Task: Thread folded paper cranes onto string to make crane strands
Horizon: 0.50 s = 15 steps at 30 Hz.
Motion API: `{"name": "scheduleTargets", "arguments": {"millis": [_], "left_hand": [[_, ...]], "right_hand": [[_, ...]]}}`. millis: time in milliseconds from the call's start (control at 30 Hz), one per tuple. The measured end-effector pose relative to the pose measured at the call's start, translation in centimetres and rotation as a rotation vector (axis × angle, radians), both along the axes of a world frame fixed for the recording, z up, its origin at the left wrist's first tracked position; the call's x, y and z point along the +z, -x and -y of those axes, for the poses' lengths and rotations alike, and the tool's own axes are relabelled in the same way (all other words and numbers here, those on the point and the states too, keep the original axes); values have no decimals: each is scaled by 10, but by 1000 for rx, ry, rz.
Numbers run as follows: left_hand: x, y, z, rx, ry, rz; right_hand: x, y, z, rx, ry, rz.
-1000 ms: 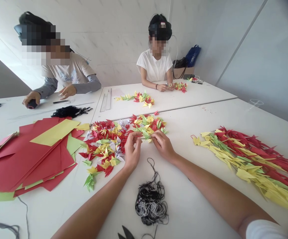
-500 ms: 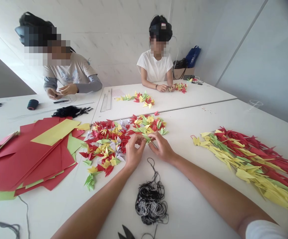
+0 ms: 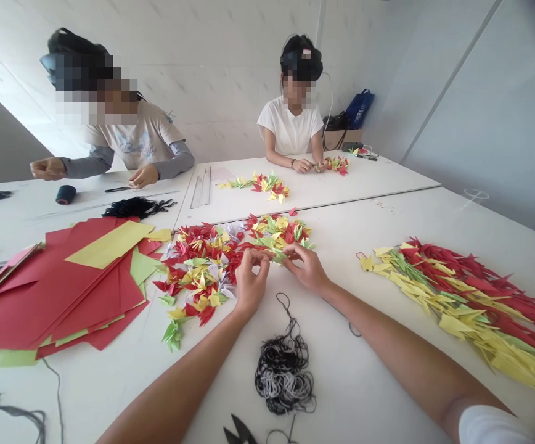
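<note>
Spanning the white worktop (image 3: pixel 341 394), a heap of red, yellow and green folded-paper cranes (image 3: pixel 198 271) is spread at its middle, with long strung crane bunches (image 3: pixel 461 302) set toward the right edge. A small green paper crane (image 3: pixel 274 255) is held in a narrow pinch by the right hand (image 3: pixel 307 271), its long axis lying sideways; the left hand (image 3: pixel 251 287) is curled just beside it, whether gripping it being unclear.

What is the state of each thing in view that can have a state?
Right hand: pinching a green paper crane.
Left hand: fingers pinched, beside that crane.
Loose paper cranes: heaped.
Strung paper cranes: lying in long strands.
Black-and-grey thread: tangled.
Red paper sheets: flat, overlapping, unfolded.
</note>
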<state>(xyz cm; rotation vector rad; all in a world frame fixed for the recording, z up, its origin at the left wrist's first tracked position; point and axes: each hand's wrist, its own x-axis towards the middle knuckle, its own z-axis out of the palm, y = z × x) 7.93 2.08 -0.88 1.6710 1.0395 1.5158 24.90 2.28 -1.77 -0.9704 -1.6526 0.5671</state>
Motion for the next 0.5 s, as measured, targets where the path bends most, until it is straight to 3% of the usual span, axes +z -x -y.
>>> {"name": "scheduleTargets", "arguments": {"millis": [133,300,500], "left_hand": [[0,2,-4,29,54,71],[2,3,-5,44,55,97],[8,4,-3,-10,62,197]], "right_hand": [[6,-15,-9,26,136,-113],[17,-47,-25,11,292,-400],[19,-83,-39,-209,332,-685]]}}
